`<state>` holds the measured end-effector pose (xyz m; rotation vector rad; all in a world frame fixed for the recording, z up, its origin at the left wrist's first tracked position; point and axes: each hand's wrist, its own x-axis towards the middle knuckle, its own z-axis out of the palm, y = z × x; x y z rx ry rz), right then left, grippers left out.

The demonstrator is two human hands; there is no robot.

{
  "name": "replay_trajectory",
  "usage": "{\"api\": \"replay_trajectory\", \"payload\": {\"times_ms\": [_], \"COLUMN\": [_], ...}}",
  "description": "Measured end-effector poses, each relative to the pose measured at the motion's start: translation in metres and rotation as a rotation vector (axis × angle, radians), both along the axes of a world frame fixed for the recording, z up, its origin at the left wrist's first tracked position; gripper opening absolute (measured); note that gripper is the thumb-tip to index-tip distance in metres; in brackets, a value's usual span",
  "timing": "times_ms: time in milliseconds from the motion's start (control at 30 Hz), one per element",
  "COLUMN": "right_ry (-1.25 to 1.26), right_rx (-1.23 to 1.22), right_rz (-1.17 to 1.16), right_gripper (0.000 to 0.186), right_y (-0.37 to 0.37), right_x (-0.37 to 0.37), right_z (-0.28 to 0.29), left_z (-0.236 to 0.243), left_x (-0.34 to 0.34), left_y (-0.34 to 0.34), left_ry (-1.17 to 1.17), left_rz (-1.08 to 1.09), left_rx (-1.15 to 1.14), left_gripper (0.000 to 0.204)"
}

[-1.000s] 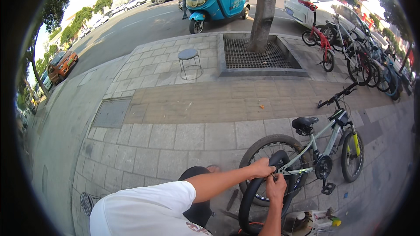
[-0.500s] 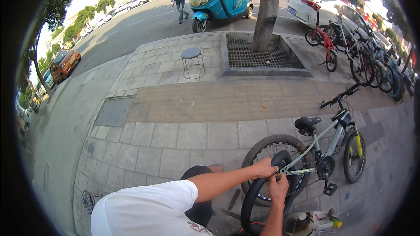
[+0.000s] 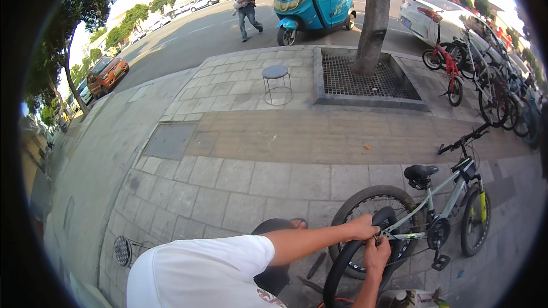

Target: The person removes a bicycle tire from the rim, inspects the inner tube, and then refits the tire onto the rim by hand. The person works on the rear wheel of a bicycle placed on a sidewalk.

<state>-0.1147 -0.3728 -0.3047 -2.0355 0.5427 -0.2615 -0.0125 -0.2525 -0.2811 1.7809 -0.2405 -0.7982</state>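
Both my hands, left hand [image 3: 363, 228] and right hand [image 3: 376, 254], grip the loose black tyre [image 3: 348, 259] (fingers closed) beside the pale green bicycle [image 3: 442, 208].

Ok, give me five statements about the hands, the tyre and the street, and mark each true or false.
1. Both hands grip the loose black tyre. True: left hand and right hand meet at its top.
2. The green bike lies flat on the paving. False: it stands upright.
3. A round stool stands on the paving near the tree. True.
4. The blue three-wheeler is parked on the grate. False: it stands on the road beyond.
5. The left hand holds a hammer. False: it grips the tyre.
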Motion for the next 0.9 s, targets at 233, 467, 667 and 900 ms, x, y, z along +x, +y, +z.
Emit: {"api": "replay_trajectory", "payload": {"times_ms": [233, 467, 667, 900], "right_ry": [0.064, 0.05, 0.08, 0.058], "right_rx": [-0.034, -0.017, 0.006, -0.001], "right_rz": [0.036, 0.027, 0.021, 0.021], "right_gripper": [0.03, 0.031, 0.032, 0.031], "right_y": [-0.002, -0.004, -0.006, -0.006], "right_x": [-0.001, -0.003, 0.0, -0.001], "right_z": [0.0, -0.001, -0.005, -0.009], "left_z": [-0.025, -0.018, -0.009, 0.0], "left_x": [0.002, 0.0, -0.001, -0.001], "left_y": [-0.004, -0.006, -0.005, -0.002], "left_ry": [-0.044, -0.043, -0.045, -0.037], "left_rz": [0.024, 0.014, 0.027, -0.003], "left_rx": [0.017, 0.072, 0.052, 0.046], "left_gripper": [0.031, 0.027, 0.027, 0.026]}}
